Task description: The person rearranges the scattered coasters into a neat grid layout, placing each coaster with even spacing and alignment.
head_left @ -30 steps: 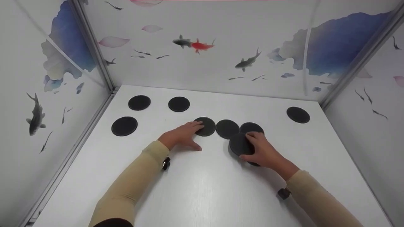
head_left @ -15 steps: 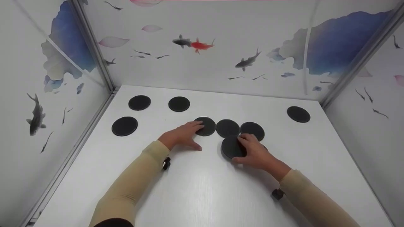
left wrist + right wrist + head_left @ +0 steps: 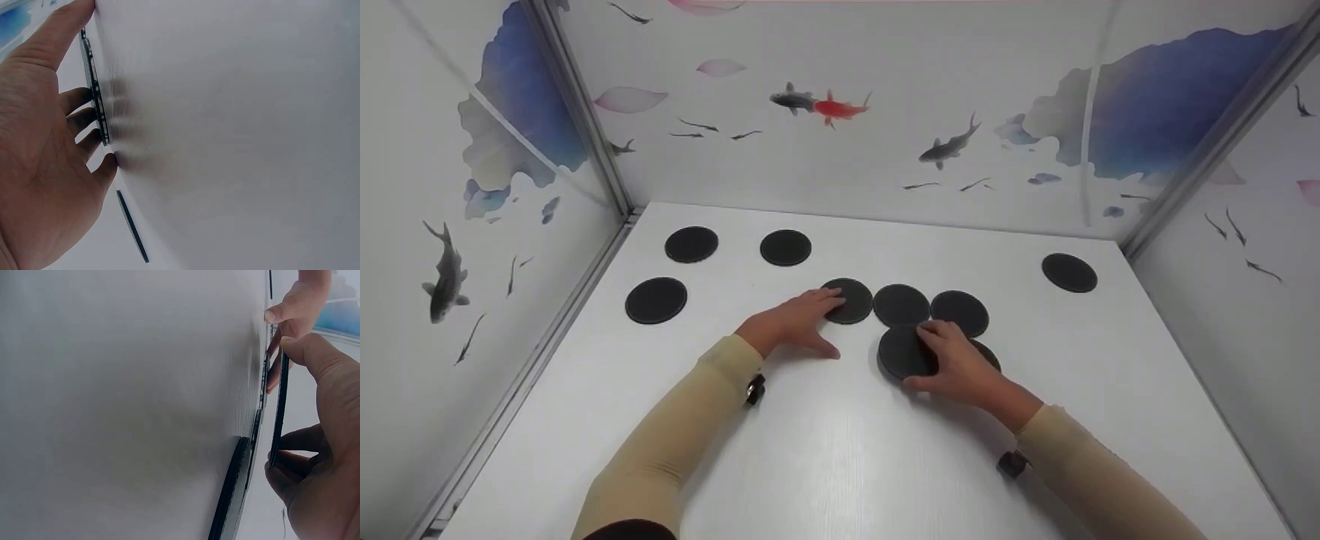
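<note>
While the left hand (image 3: 795, 324) is resting flat on the white counter (image 3: 840, 450), its straight fingers are pressing down on the leftmost disc (image 3: 851, 300) of a row of three black discs, with the middle disc (image 3: 900, 304) and the right disc (image 3: 960, 310) lying flat just beside it, edge to edge. The right hand (image 3: 956, 364) is gripping a fourth black disc, the held disc (image 3: 904, 352), with the thumb at its near edge and the fingers curled over its far side; the right wrist view is showing this held disc (image 3: 279, 410) lifted off the counter and tilted, pinched between thumb and fingers. That disc is sitting just in front of the row, below the gap between the middle and right discs, and slightly overlapping their near edges as the head view shows it. Being round, it has no long axis; its flat face is leaning a little toward the person. Another disc (image 3: 986, 354) is lying partly hidden under the right hand. The right hand is plainly the nearer one to the held disc, the left hand lying apart to its left. Four more discs are lying well apart toward the back: three at the left (image 3: 691, 244) (image 3: 785, 247) (image 3: 655, 300) and one at the far right (image 3: 1069, 272).
</note>
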Available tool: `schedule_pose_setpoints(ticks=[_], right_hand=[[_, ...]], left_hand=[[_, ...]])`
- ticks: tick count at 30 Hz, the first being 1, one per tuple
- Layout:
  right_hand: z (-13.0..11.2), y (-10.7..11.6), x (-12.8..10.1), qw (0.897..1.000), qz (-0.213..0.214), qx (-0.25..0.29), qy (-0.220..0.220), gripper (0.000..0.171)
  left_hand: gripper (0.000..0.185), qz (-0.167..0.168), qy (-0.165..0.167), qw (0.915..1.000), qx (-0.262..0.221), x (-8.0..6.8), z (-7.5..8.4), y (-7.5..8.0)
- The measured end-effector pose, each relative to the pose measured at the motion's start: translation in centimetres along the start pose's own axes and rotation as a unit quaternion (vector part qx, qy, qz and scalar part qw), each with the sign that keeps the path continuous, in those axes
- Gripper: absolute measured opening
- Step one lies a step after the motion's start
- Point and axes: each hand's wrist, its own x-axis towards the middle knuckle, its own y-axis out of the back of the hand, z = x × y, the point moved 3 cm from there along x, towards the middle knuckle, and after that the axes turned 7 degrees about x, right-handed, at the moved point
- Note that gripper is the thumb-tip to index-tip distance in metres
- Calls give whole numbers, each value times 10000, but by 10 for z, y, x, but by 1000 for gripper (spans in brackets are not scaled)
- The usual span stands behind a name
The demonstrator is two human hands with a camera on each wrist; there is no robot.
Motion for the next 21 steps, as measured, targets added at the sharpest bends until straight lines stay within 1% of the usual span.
schedule_pose_setpoints(ticks=[6,13,21], right_hand=[[3,-4,1,10000,-47,-26,-37,99],[1,-5,1,9999,-95,-101,-64,99],[3,-8,1,9998,-147,-122,-103,100]], left_hand=[[107,-11,-32,10000,-26,0,0,1],[108,-13,-20,10000,-95,0,-2,1],[108,20,-53,10000,-80,-2,2,2]])
